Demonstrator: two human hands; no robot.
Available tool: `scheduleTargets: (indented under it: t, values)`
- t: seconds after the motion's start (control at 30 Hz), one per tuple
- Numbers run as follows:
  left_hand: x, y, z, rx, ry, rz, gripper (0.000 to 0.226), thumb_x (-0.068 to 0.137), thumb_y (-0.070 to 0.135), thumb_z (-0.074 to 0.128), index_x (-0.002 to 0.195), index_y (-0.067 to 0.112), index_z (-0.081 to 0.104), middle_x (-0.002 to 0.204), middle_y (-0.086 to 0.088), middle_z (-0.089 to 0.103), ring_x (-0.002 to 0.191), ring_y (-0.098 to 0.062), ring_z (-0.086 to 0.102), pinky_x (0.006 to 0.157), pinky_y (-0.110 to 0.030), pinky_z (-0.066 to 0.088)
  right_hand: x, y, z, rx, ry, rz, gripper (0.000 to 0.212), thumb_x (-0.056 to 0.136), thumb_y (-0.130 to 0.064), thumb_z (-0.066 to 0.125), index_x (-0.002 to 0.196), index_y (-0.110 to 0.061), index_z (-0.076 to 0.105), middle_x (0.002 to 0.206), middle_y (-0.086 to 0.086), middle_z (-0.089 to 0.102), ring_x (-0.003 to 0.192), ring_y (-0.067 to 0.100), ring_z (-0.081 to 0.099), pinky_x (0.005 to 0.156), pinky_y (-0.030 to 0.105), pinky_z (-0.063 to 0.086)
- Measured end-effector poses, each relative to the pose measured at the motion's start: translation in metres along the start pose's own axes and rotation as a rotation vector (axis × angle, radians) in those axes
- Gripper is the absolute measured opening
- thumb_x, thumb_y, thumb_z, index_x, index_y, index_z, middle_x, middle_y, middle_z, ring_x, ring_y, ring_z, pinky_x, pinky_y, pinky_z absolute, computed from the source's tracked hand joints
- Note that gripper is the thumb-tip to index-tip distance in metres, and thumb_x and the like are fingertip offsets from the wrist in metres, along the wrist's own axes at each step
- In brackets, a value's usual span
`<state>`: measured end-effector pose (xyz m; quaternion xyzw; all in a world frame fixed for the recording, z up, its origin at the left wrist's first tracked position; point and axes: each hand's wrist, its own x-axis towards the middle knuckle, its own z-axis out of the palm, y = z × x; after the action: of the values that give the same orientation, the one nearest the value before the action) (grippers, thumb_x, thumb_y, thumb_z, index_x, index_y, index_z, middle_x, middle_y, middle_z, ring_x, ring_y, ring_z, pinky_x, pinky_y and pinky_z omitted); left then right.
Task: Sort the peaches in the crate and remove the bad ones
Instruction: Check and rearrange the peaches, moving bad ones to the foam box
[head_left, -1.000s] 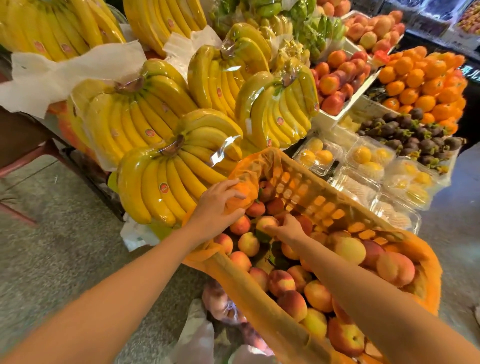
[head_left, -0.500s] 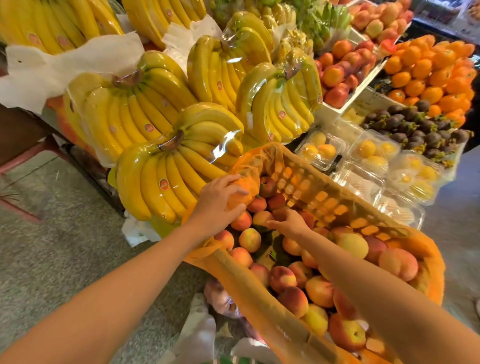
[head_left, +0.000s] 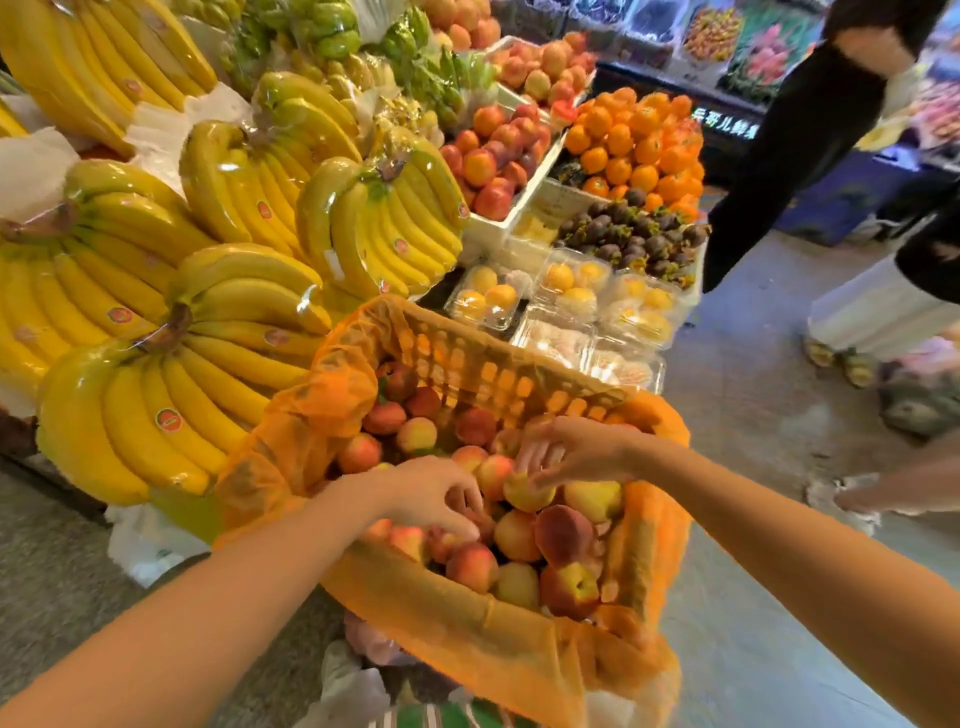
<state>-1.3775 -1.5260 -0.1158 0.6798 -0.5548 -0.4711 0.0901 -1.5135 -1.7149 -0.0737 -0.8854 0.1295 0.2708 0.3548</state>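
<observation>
Peaches (head_left: 519, 535) in crate (head_left: 498, 364), bananas (head_left: 171, 332) left

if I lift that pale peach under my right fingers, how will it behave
The pale peach looks round, so it would probably roll if released. Neighbours pressed around it in the crate may shift. Its skin likely bruises easily.

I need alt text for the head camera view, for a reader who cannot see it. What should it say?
Two bare hands reach into an orange crate full of peaches: the left hand rests among the fruit and the right hand touches a yellowish peach. Banana bunches, oranges and boxed fruit fill the market stall behind.
</observation>
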Motion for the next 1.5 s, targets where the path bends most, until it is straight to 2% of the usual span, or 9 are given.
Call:
scheduleTargets:
  t: [0.13,0.37,0.57,0.8,0.97,1.07,1.17,1.3,1.5]
  values:
    - [0.017,0.014,0.017,0.157,-0.142,-0.063,0.061,0.084,0.045,0.068,0.135,0.020,0.047,0.129,0.002,0.050,0.114,-0.020,0.051,0.093,-0.034,0.045,-0.028,0.019,0.017,-0.184,-0.087,0.044,0.047,0.078,-0.036,0.078,0.120,-0.028,0.060,0.117,-0.005,0.058,0.103,0.014,0.055,0.086,0.032,0.049]
    - [0.031,0.013,0.029,0.281,-0.199,-0.071,0.060,0.077,0.045,0.075,0.129,0.027,0.052,0.113,0.003,0.050,0.102,-0.019,0.051,0.083,-0.032,0.047,-0.026,0.034,0.037,-0.462,-0.115,-0.040,0.077,0.071,-0.034,0.082,0.138,-0.029,0.044,0.125,0.004,0.048,0.111,0.024,0.047,0.089,0.039,0.046]
    - [0.037,0.009,0.036,0.430,-0.219,-0.081,0.067,0.075,0.056,0.072,0.134,0.034,0.049,0.133,-0.005,0.034,0.126,-0.027,0.030,0.102,-0.042,0.037,-0.023,0.039,0.040,-0.652,-0.089,-0.080,0.079,0.075,-0.040,0.078,0.143,-0.029,0.038,0.127,0.004,0.044,0.115,0.026,0.043,0.095,0.042,0.039]
    - [0.038,0.004,0.034,0.397,-0.212,-0.022,0.067,0.073,0.062,0.070,0.129,0.028,0.054,0.120,-0.001,0.042,0.108,-0.018,0.033,0.097,-0.042,0.040,-0.023,0.038,0.036,-0.633,-0.072,-0.130,0.072,0.074,-0.042,0.078,0.137,-0.027,0.046,0.122,0.002,0.044,0.104,0.020,0.043,0.084,0.034,0.040]
    - [0.032,0.003,0.027,0.176,-0.146,-0.025,0.055,0.077,0.058,0.069,0.108,0.013,0.063,0.102,-0.006,0.050,0.090,-0.021,0.048,0.078,-0.037,0.044,-0.026,0.042,0.031,-0.460,-0.038,-0.118,0.070,0.072,-0.045,0.079,0.133,-0.026,0.050,0.118,-0.003,0.045,0.095,0.012,0.038,0.072,0.025,0.030]
    - [0.026,0.003,0.018,-0.066,-0.107,-0.035,0.045,0.079,0.055,0.069,0.102,0.016,0.062,0.089,0.005,0.050,0.079,-0.011,0.047,0.067,-0.028,0.036,-0.030,0.045,0.028,-0.267,-0.019,-0.080,0.068,0.073,-0.045,0.079,0.132,-0.026,0.051,0.120,-0.006,0.050,0.100,0.011,0.045,0.078,0.023,0.040]
    - [0.017,-0.005,0.006,-0.299,-0.005,-0.079,0.044,0.077,0.051,0.073,0.111,0.026,0.061,0.105,0.012,0.054,0.098,-0.007,0.054,0.077,-0.024,0.042,-0.030,0.046,0.023,0.000,-0.006,-0.066,0.062,0.072,-0.048,0.079,0.127,-0.034,0.053,0.125,-0.010,0.055,0.112,0.010,0.053,0.095,0.034,0.049]
    - [0.001,-0.017,-0.004,-0.688,0.242,-0.084,0.059,0.062,0.045,0.086,0.113,0.035,0.059,0.124,0.005,0.050,0.114,-0.015,0.054,0.096,-0.036,0.048,-0.025,0.036,0.016,0.313,0.050,-0.066,0.047,0.070,-0.043,0.081,0.109,-0.048,0.055,0.122,-0.015,0.054,0.115,0.008,0.056,0.096,0.035,0.050]
    - [-0.013,-0.016,-0.008,-0.889,0.389,-0.066,0.060,0.066,0.013,0.086,0.115,0.034,0.058,0.127,-0.001,0.047,0.112,-0.021,0.054,0.096,-0.038,0.048,-0.005,0.017,0.019,0.432,0.220,-0.160,0.056,0.072,-0.016,0.084,0.115,-0.028,0.050,0.127,-0.005,0.051,0.119,0.013,0.051,0.097,0.036,0.051]
